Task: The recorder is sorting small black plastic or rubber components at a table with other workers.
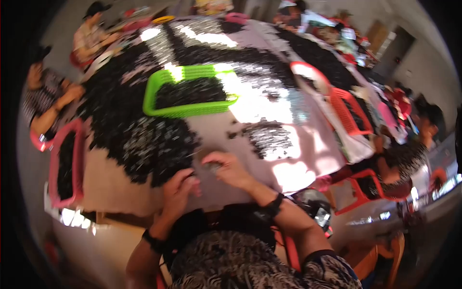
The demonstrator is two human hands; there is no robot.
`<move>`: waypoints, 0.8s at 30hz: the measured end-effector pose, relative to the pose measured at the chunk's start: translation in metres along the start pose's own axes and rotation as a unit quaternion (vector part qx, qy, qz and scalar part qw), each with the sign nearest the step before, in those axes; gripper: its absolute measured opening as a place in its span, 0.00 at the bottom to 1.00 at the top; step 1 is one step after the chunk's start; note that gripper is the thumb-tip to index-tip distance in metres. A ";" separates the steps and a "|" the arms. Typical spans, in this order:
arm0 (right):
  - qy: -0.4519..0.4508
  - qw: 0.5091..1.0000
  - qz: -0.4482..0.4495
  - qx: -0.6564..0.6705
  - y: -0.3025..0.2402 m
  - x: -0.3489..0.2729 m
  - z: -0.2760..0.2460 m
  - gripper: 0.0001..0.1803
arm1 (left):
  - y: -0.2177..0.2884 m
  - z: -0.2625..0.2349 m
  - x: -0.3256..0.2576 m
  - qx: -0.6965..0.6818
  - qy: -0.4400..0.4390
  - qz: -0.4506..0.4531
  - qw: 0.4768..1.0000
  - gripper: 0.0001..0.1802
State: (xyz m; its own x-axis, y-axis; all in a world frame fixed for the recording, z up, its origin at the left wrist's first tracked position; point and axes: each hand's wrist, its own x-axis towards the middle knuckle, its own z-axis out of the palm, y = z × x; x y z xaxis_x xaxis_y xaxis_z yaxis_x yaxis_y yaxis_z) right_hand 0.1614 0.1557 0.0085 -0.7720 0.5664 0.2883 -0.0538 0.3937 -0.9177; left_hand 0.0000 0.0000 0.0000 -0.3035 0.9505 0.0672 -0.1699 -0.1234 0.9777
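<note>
My left hand (178, 189) is just over the table's near edge, beside a large heap of small black pieces (154, 139). Its fingers are curled together, with a dark bit showing at the tips, too blurred to name. A short gap to the right, my right hand (231, 169) is closed, thumb and fingers pinched round something small and greyish that I cannot make out. A smaller, shinier pile of black pieces (270, 139) lies beyond my right hand. Past both hands, a green plastic basket (192, 113) holds more of the black pieces.
A pink basket (78, 164) of black pieces stands at the table's left edge. On the right are a red basket (353, 115) and a red-rimmed tray (308, 67). Co-workers sit at left (45, 96) and right (409, 159). Bright sunlight patches glare on the pink-grey tabletop (125, 197).
</note>
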 end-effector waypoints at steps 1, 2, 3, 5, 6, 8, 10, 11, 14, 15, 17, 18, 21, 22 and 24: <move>-0.005 0.998 0.053 0.018 -0.011 -0.004 -0.003 0.18 | 0.009 0.006 -0.001 -0.004 0.004 -0.002 1.000 0.14; 0.005 0.993 0.104 0.059 -0.026 -0.006 -0.007 0.18 | 0.019 0.014 -0.002 0.020 -0.003 0.001 1.000 0.14; 0.002 0.983 0.165 0.081 -0.031 -0.021 -0.037 0.19 | 0.009 0.050 -0.001 0.026 -0.002 0.005 1.000 0.14; -0.009 0.983 0.140 0.122 -0.030 -0.011 -0.028 0.18 | 0.006 0.039 0.008 -0.020 -0.018 0.001 1.000 0.13; -0.009 0.985 0.129 0.112 -0.036 -0.002 -0.011 0.18 | 0.013 0.020 0.008 -0.007 -0.018 -0.004 1.000 0.13; -0.022 0.988 0.123 0.094 -0.053 0.003 0.002 0.18 | 0.020 0.014 0.001 -0.004 -0.009 -0.006 1.000 0.13; -0.026 0.988 0.124 0.094 -0.068 0.005 0.009 0.19 | 0.023 0.014 0.000 -0.003 -0.005 -0.005 1.000 0.13; -0.024 0.991 0.101 0.091 -0.073 0.005 0.011 0.17 | 0.022 0.015 -0.001 -0.026 -0.010 -0.005 1.000 0.13; -0.011 0.997 0.049 0.053 -0.070 0.005 0.015 0.14 | 0.027 0.017 0.001 -0.040 -0.020 0.002 0.999 0.13; -0.005 1.000 0.019 0.020 -0.068 0.005 0.016 0.12 | 0.029 0.017 0.001 -0.031 -0.020 0.006 0.999 0.12; -0.008 1.000 0.026 0.013 -0.070 0.006 0.016 0.10 | 0.027 0.017 0.001 -0.032 -0.021 0.011 0.999 0.12; -0.008 0.999 0.032 0.008 -0.070 0.006 0.017 0.08 | 0.027 0.016 0.001 -0.033 -0.023 0.013 0.999 0.12; -0.003 0.999 0.035 -0.016 -0.068 0.007 0.014 0.07 | 0.025 0.016 0.001 -0.046 -0.028 0.015 0.998 0.12; -0.005 0.999 0.036 -0.016 -0.068 0.007 0.015 0.07 | 0.025 0.016 0.001 -0.046 -0.027 0.014 0.998 0.12; -0.004 0.999 0.031 -0.031 -0.069 0.008 0.015 0.06 | 0.025 0.016 0.001 -0.032 -0.027 0.018 0.999 0.12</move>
State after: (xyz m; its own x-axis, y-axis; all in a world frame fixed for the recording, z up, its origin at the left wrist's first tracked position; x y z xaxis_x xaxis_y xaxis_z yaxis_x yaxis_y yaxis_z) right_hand 0.1492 0.1226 0.0702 -0.7771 0.5859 0.2297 0.0334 0.4029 -0.9146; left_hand 0.0106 0.0020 0.0279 -0.2603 0.9588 0.1139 -0.2209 -0.1739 0.9597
